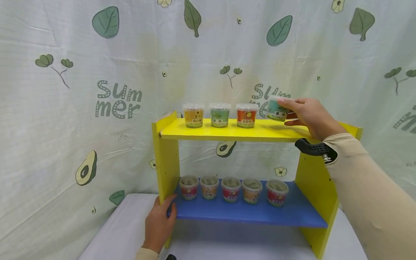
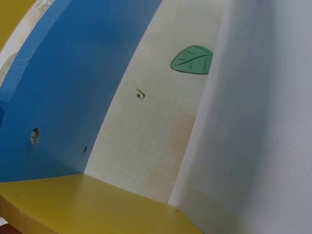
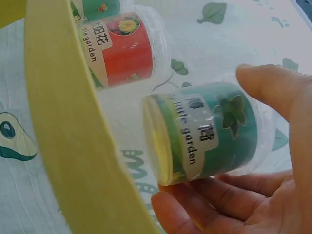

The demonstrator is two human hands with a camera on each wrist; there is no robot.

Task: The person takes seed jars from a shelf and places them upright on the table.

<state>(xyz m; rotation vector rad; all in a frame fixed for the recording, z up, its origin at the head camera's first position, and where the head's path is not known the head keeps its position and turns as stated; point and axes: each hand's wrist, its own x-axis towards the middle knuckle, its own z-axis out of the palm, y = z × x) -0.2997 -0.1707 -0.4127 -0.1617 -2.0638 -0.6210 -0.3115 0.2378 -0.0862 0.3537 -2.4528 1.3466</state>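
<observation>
The right hand [image 1: 307, 115], thumb and fingers clamped on a green-labelled cup [image 1: 276, 110], holds it tilted above the yellow top shelf [image 1: 208, 133]; the left hand [image 1: 160, 224] grips the side panel [image 1: 167, 162]. Placing seems in hand, calling next for levelling and lowering.

1. A small curtained tabletop set-up, laid out like a display; whether it stands in a home, shop or studio cannot be told.
2. Wrinkled fabric [image 1: 48, 126] hangs behind, printed with leaves, avocados and the word "summer".
3. A white surface [image 1: 120, 224] bears a painted yellow-and-blue shelf unit [image 1: 167, 159].
4. Tubs [image 1: 220, 117] labelled "My little garden" stand in a row on its upper board [image 1: 214, 134], much like shop goods.
</observation>
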